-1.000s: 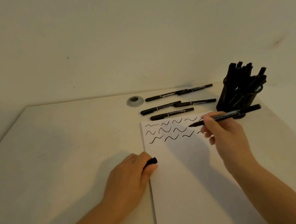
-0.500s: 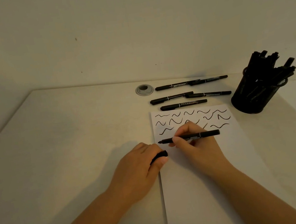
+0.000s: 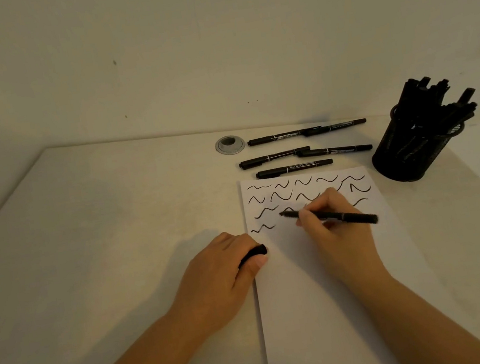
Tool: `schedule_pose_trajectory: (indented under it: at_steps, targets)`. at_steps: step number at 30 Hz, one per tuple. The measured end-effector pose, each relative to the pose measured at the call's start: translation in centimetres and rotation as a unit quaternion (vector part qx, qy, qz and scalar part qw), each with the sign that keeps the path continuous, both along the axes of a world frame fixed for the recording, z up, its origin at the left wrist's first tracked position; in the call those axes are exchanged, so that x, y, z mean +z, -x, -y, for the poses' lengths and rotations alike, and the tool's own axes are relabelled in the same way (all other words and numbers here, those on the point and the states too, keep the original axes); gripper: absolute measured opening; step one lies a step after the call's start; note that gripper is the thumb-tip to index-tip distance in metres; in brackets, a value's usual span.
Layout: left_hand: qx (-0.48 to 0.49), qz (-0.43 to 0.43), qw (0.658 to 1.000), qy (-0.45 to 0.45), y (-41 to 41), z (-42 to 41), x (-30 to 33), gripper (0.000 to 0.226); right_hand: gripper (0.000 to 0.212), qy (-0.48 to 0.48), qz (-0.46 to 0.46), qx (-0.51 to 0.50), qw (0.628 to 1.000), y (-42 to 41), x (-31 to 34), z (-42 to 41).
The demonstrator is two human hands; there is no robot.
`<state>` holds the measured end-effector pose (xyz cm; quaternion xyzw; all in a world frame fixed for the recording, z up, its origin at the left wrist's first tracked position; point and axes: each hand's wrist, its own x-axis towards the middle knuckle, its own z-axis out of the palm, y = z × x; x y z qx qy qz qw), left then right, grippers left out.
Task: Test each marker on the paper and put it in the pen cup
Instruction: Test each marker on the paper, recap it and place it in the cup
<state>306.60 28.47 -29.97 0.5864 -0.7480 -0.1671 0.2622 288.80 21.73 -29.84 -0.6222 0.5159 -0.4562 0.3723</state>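
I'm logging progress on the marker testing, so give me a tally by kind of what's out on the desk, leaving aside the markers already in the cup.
Markers lying on the desk: 5
Marker in the right hand: 1
Marker cap in the left hand: 1
Sheet of paper: 1
Pen cup: 1
Total: 9

One sheet of paper [image 3: 324, 278] lay on one table [image 3: 100, 234]. Five markers [image 3: 294, 168] lay loose beyond it, and a sixth marker [image 3: 343, 216] was in hand. One cap [image 3: 254, 253] was seen. One pen cup [image 3: 409, 153] held several markers, number indeterminate. One grommet [image 3: 229, 145] noted.
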Motion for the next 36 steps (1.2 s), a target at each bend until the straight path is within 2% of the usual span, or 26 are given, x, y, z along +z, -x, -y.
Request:
schedule_pose_trajectory:
  at_steps: [2, 5, 9, 14, 18, 29, 32, 36]
  targets:
    - [0.022, -0.023, 0.999, -0.003, -0.1, 0.0, -0.2, 0.047, 0.016, -0.005, 0.07, -0.023, 0.997, 0.2, 0.4, 0.0]
    - [0.043, -0.063, 0.997, 0.009, 0.0, 0.1, -0.2, 0.015, 0.014, -0.039, 0.133, -0.001, 0.99, 0.2, 1.1, 0.2]
    - [0.044, -0.077, 0.996, -0.002, 0.2, 0.1, 0.1, 0.02, 0.015, -0.077, 0.17, 0.046, 0.981, 0.3, 1.2, 0.2]
    - [0.046, -0.077, 0.996, -0.011, 0.2, 0.1, 0.0, 0.017, 0.037, -0.143, 0.266, 0.113, 0.947, 0.1, 0.8, -0.1]
    - [0.039, -0.085, 0.996, -0.014, 0.1, 0.1, 0.0, 0.015, 0.024, -0.156, 0.259, 0.123, 0.945, -0.1, 0.8, -0.1]
    - [0.027, -0.056, 0.998, -0.005, -0.2, 0.3, -0.4, 0.012, 0.013, -0.125, 0.173, 0.183, 0.96, -0.5, 1.1, -1.1]
    - [0.017, -0.064, 0.998, 0.006, -0.2, 0.4, -0.5, 0.022, 0.014, -0.118, 0.151, 0.219, 0.957, -0.7, 1.1, -1.4]
    - [0.008, -0.079, 0.997, 0.011, 0.0, 0.3, -0.4, 0.022, 0.008, -0.12, 0.152, 0.23, 0.954, -0.6, 1.1, -1.5]
